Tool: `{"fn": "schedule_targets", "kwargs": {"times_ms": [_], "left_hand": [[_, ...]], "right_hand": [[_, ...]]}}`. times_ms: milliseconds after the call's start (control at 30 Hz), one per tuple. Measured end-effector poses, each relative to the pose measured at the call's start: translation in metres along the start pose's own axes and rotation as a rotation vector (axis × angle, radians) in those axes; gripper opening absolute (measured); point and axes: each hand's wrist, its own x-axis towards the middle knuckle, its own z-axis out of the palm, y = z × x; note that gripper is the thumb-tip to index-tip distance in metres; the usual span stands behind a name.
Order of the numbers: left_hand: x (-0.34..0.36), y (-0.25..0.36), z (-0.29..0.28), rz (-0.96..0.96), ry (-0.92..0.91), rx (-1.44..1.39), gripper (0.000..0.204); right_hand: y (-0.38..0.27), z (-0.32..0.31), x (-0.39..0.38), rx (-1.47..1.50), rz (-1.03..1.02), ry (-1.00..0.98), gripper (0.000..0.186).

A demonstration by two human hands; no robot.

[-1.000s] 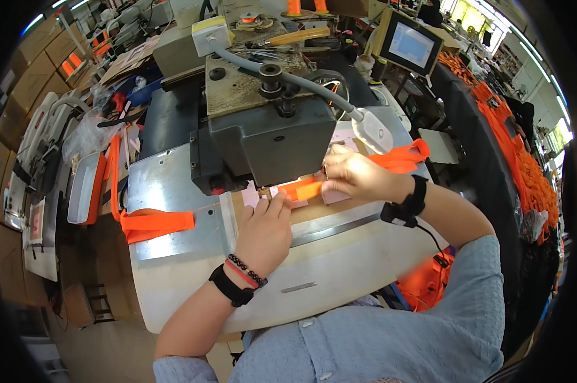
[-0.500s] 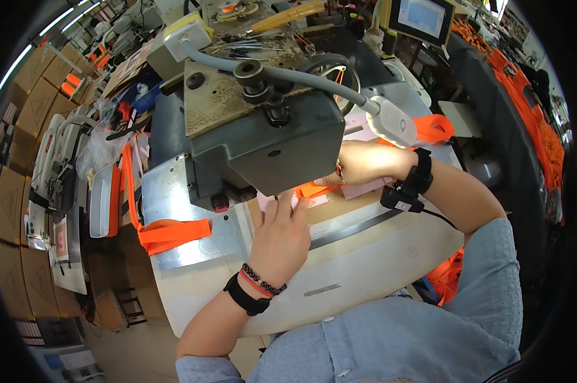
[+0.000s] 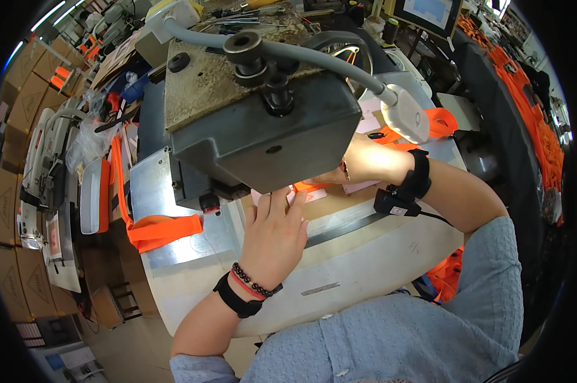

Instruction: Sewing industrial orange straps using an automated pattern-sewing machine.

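Note:
My left hand lies on the work plate of a sewing machine, fingers stretched out and slightly apart. Its fingertips reach the pale pink template at the lower edge of the dark machine head. A short piece of bright orange webbing lies there, between my two hands. From the right, my right hand reaches in beside the machine head, with fingertips at the webbing. The head hides most of its fingers, so I cannot tell whether they grip it. Needle and presser foot are hidden.
A folded orange strap lies on the metal plate at left, near an orange-and-white tray. A white lamp on a grey gooseneck hangs above my right hand. More orange webbing lies behind it. A screen stands at the back right.
My view has shifted, so the machine head looks larger and farther left. My right hand reaches slightly farther behind the head. My left hand stays flat by the webbing.

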Motion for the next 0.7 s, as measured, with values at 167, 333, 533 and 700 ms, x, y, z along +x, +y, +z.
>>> {"fn": "schedule_targets", "kwargs": {"times_ms": [167, 333, 533, 700], "left_hand": [[-0.004, -0.004, -0.011, 0.05, -0.027, -0.01, 0.048], [-0.002, 0.001, -0.019, 0.035, 0.023, -0.004, 0.051], [-0.002, 0.001, -0.007, 0.032, 0.059, 0.06, 0.055], [0.001, 0.001, -0.006, -0.008, 0.022, 0.072, 0.057]], "right_hand": [[-0.015, -0.009, -0.003, 0.016, 0.073, -0.045, 0.054], [-0.022, -0.01, -0.005, 0.022, 0.119, -0.041, 0.055], [-0.03, -0.011, -0.002, -0.051, 0.133, -0.074, 0.051], [-0.031, -0.011, -0.003, -0.055, 0.144, -0.078, 0.049]]}}
